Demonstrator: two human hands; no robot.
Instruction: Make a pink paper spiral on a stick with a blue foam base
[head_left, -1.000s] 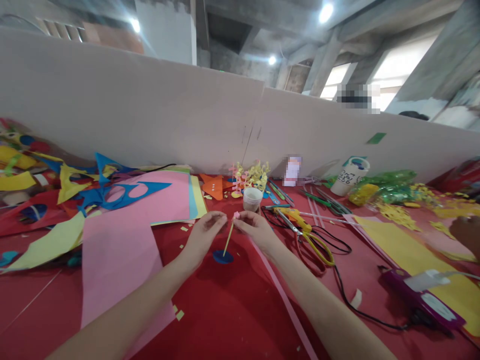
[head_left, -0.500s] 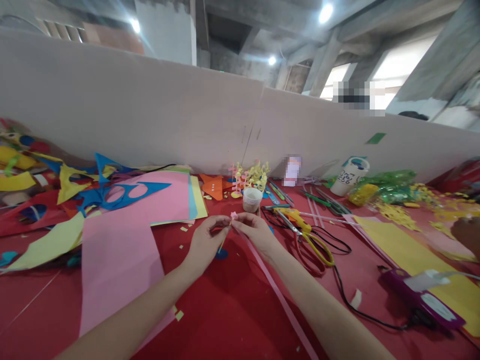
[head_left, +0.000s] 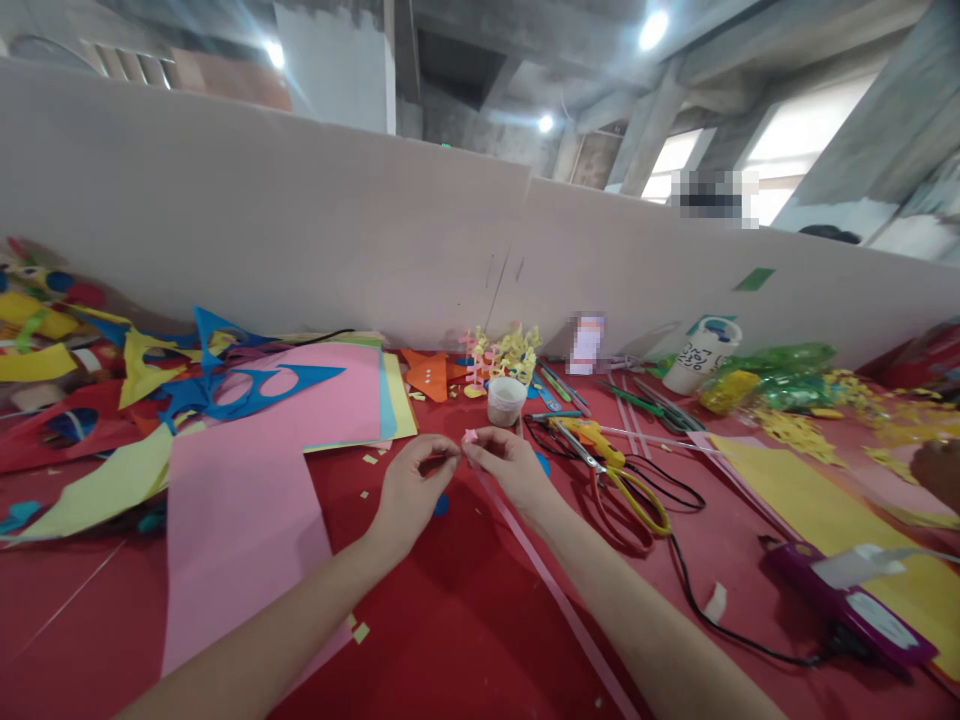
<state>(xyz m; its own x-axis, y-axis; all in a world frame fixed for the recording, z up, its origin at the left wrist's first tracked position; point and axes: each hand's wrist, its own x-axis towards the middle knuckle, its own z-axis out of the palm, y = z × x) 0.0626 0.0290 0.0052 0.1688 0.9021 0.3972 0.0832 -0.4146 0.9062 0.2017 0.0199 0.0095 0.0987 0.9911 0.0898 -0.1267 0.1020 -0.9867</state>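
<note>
My right hand (head_left: 516,470) pinches a small pink paper flower or star (head_left: 470,437) between thumb and fingertips. Close beside it, my left hand (head_left: 411,490) has its thumb and fingertips together; anything between them is too small to make out. A long pink paper strip (head_left: 551,575) runs from beneath my right hand toward the lower edge of the view. Just beyond the hands stands a white cup (head_left: 506,404). A blue paper disc (head_left: 442,505) lies on the red table by my left hand, partly covered.
Pink paper (head_left: 244,540) and blue cutouts (head_left: 300,380) lie to the left. Scissors (head_left: 637,500), a yellow glue gun (head_left: 589,440) and a purple power strip (head_left: 847,600) with its cable lie right. Yellow and pink paper plants (head_left: 517,350) stand behind the cup, before a white partition (head_left: 300,220).
My hands have drawn slightly apart at the fingertips. The pink piece sits a little lower, with my right hand. The thin stick seen earlier below my left fingers no longer shows.
</note>
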